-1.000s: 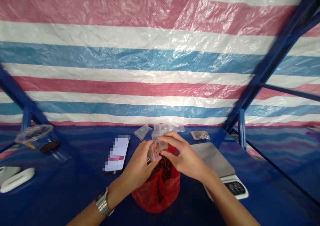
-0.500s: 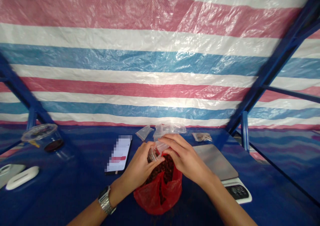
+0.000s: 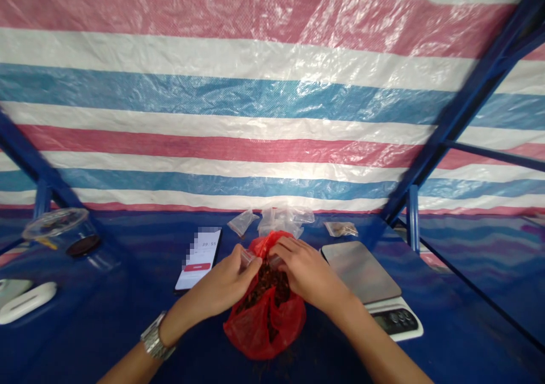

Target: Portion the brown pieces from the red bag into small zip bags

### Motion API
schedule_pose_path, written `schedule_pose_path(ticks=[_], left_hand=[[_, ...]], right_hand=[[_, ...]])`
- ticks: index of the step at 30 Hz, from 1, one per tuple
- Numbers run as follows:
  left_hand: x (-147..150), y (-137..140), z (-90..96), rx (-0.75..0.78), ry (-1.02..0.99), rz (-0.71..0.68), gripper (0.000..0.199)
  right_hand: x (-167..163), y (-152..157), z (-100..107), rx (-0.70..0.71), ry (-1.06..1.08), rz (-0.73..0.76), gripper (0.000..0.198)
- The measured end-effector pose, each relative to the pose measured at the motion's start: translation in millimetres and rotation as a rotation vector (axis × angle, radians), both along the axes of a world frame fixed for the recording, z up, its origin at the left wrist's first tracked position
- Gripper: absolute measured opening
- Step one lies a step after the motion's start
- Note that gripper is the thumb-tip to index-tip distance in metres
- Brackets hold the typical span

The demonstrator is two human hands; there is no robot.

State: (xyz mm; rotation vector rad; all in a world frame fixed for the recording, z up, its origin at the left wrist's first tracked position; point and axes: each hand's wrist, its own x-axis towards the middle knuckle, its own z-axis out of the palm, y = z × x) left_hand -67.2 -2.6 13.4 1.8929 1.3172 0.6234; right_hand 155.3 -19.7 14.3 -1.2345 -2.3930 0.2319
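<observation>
A red plastic bag (image 3: 266, 333) stands open in front of me, filled with dark brown, shredded-looking bits (image 3: 266, 282). My left hand (image 3: 232, 279) is closed at the bag's left rim, pinching a piece of clear plastic (image 3: 248, 257) between thumb and fingers. On the other side, my right hand (image 3: 300, 268) reaches over the opening with curled fingers around another clear plastic piece (image 3: 276, 259), mostly covered by the fingers. The exact kind of both clear pieces cannot be made out.
A digital scale (image 3: 361, 273) lies to the right, a lit phone (image 3: 200, 259) to the left. Small clear bags (image 3: 283, 220) and a filled sachet (image 3: 341, 229) lie behind. A clear cup (image 3: 80, 231) and a white case (image 3: 29, 303) are far left. Blue frame bars (image 3: 451, 123) flank the striped sheet.
My hands have moved apart; the clear plastic that was between them now shows as separate pieces, one in each hand. The bag's red back rim is now visible between them.
</observation>
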Motion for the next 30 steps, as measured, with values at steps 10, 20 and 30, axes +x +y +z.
schedule_pose_path(ticks=[10, 20, 30], left_hand=[[9, 11, -12.8, -0.001, -0.155, 0.061, 0.042], [13, 13, -19.7, 0.356, -0.092, 0.022, 0.029], [17, 9, -30.3, 0.435, -0.073, -0.064, 0.031]], right_hand=[[2, 5, -8, -0.286, 0.34, 0.105, 0.036], [22, 12, 8, -0.3, 0.763, 0.079, 0.025], [1, 2, -1, 0.326, 0.387, 0.145, 0.052]])
